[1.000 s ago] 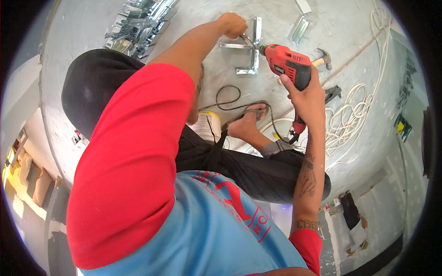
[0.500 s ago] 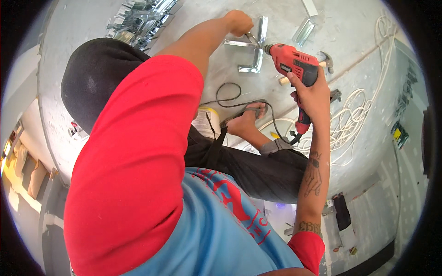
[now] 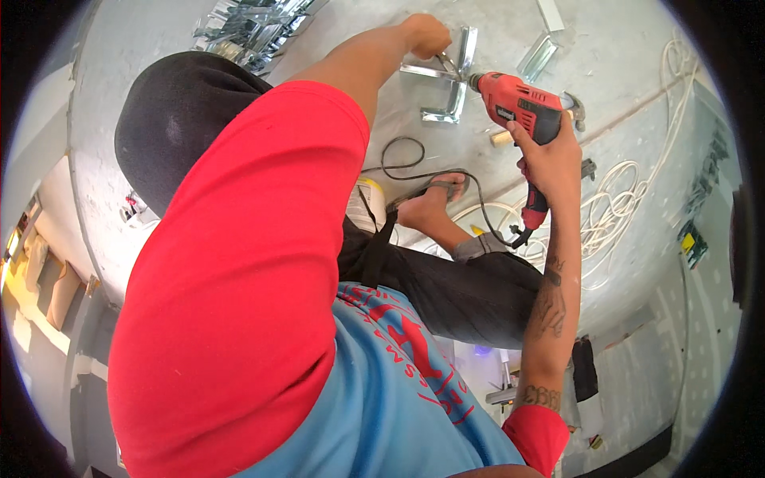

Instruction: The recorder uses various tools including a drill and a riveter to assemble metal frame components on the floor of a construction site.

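Observation:
My right hand [image 3: 555, 157] is wrapped round the grip of a red and black corded power drill [image 3: 522, 103], which points left. Its chuck reaches a joint of shiny metal channel pieces [image 3: 468, 52] on the floor; the bit's tip is too small to make out. My left hand [image 3: 429, 36] is closed on a slim metal hand tool that looks like pliers [image 3: 447, 62], its jaws at the same joint. One channel piece [image 3: 426, 72] lies crosswise there, and a bent piece [image 3: 441, 115] lies nearer me.
Cut metal channels [image 3: 251, 36] are heaped at the far left. Another channel [image 3: 538, 57] and a hammer [image 3: 575, 111] lie beyond the drill. A black cord [image 3: 406, 165] loops past my sandalled foot [image 3: 430, 209]. Coiled white cable [image 3: 617, 195] spreads along the right.
The view has shifted slightly, so everything sits a little farther right. Both hands keep their holds, with the drill and hand tool still at the metal joint.

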The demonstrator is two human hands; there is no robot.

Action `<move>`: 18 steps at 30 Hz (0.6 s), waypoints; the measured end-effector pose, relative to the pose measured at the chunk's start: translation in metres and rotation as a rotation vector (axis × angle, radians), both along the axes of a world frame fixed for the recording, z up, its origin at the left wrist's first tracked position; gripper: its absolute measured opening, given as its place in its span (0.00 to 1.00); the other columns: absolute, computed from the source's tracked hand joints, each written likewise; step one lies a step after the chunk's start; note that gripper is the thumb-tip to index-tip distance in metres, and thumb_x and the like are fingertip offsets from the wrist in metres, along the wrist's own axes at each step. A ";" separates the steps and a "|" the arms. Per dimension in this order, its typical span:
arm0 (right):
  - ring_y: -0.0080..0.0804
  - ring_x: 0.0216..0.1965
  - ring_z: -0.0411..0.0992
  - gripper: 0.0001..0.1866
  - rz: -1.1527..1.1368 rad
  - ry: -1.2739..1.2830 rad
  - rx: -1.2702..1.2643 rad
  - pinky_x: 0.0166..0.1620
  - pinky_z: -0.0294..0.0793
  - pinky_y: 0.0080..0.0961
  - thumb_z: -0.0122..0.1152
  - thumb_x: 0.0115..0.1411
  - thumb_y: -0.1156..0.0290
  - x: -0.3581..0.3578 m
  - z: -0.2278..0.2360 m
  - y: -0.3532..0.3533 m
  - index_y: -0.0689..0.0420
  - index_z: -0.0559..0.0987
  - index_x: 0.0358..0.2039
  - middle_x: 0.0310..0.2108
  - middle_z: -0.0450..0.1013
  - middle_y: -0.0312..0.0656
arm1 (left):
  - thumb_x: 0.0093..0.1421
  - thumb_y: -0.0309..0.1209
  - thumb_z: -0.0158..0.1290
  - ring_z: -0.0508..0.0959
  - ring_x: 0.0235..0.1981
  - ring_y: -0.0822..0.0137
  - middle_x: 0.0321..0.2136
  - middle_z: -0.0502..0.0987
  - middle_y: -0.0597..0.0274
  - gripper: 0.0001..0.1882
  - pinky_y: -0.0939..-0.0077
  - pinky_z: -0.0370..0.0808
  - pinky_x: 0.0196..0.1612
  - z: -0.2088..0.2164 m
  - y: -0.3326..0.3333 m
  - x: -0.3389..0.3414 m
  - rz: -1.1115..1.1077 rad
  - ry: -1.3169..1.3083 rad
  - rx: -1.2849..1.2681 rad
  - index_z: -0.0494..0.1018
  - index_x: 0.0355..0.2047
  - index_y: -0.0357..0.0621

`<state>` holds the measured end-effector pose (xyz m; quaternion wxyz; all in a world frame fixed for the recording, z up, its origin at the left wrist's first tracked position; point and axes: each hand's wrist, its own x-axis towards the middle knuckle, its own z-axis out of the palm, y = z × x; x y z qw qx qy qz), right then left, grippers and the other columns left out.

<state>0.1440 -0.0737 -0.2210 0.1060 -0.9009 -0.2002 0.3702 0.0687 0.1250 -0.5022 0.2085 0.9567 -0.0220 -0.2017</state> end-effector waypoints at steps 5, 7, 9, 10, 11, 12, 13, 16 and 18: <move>0.37 0.23 0.79 0.29 0.047 0.035 -0.037 0.28 0.77 0.32 0.71 0.51 0.57 0.003 0.001 0.006 0.61 0.71 0.47 0.25 0.78 0.48 | 0.50 0.28 0.56 0.83 0.33 0.48 0.29 0.83 0.52 0.06 0.55 0.80 0.33 -0.002 -0.001 0.001 0.007 0.010 -0.006 0.82 0.26 0.44; 0.44 0.28 0.80 0.29 0.147 -0.019 -0.027 0.34 0.77 0.36 0.71 0.51 0.58 0.005 -0.001 0.008 0.61 0.71 0.48 0.29 0.79 0.52 | 0.49 0.28 0.56 0.83 0.33 0.48 0.29 0.83 0.52 0.06 0.56 0.80 0.33 0.000 -0.001 0.001 0.028 -0.006 0.012 0.82 0.27 0.44; 0.48 0.31 0.79 0.30 0.182 -0.030 -0.010 0.37 0.77 0.37 0.71 0.50 0.58 0.007 -0.003 0.010 0.60 0.71 0.48 0.31 0.79 0.53 | 0.49 0.28 0.56 0.83 0.33 0.48 0.29 0.83 0.52 0.06 0.56 0.80 0.33 0.002 -0.001 0.000 0.019 -0.006 0.006 0.82 0.27 0.44; 0.51 0.34 0.79 0.30 0.229 -0.045 0.019 0.39 0.77 0.39 0.71 0.50 0.58 0.009 -0.004 0.010 0.60 0.71 0.49 0.33 0.79 0.55 | 0.49 0.28 0.56 0.83 0.33 0.49 0.29 0.83 0.52 0.06 0.56 0.80 0.33 0.003 0.000 -0.001 0.009 -0.010 0.003 0.82 0.27 0.44; 0.51 0.34 0.79 0.30 0.229 -0.045 0.020 0.39 0.77 0.39 0.71 0.50 0.58 0.011 -0.004 0.011 0.60 0.71 0.49 0.33 0.79 0.55 | 0.49 0.28 0.56 0.83 0.33 0.49 0.29 0.83 0.52 0.06 0.56 0.80 0.33 0.003 0.000 -0.001 0.008 -0.010 0.004 0.82 0.27 0.44; 0.52 0.35 0.79 0.31 0.238 -0.030 0.020 0.40 0.77 0.39 0.72 0.50 0.58 0.015 -0.004 0.011 0.60 0.71 0.49 0.33 0.79 0.55 | 0.49 0.28 0.57 0.83 0.33 0.49 0.29 0.83 0.52 0.06 0.56 0.80 0.33 0.003 0.000 -0.001 0.003 -0.002 0.006 0.82 0.27 0.44; 0.54 0.36 0.79 0.32 0.247 -0.014 0.021 0.41 0.76 0.40 0.72 0.49 0.58 0.016 -0.004 0.011 0.61 0.71 0.50 0.34 0.79 0.56 | 0.49 0.28 0.57 0.83 0.33 0.49 0.29 0.83 0.52 0.06 0.55 0.80 0.33 0.003 0.000 -0.002 -0.003 0.006 0.009 0.82 0.27 0.44; 0.53 0.38 0.79 0.32 0.300 -0.020 0.018 0.42 0.76 0.40 0.72 0.49 0.58 0.022 -0.004 0.013 0.59 0.72 0.51 0.35 0.79 0.57 | 0.49 0.28 0.57 0.83 0.33 0.49 0.29 0.83 0.52 0.06 0.55 0.80 0.33 0.002 0.001 -0.002 -0.010 -0.013 -0.003 0.82 0.27 0.44; 0.53 0.38 0.79 0.32 0.299 -0.029 -0.001 0.42 0.76 0.40 0.72 0.49 0.58 0.024 -0.003 0.013 0.58 0.72 0.52 0.35 0.79 0.57 | 0.49 0.28 0.57 0.83 0.33 0.48 0.29 0.83 0.52 0.06 0.55 0.80 0.34 0.000 0.001 -0.001 -0.006 0.003 -0.009 0.82 0.27 0.44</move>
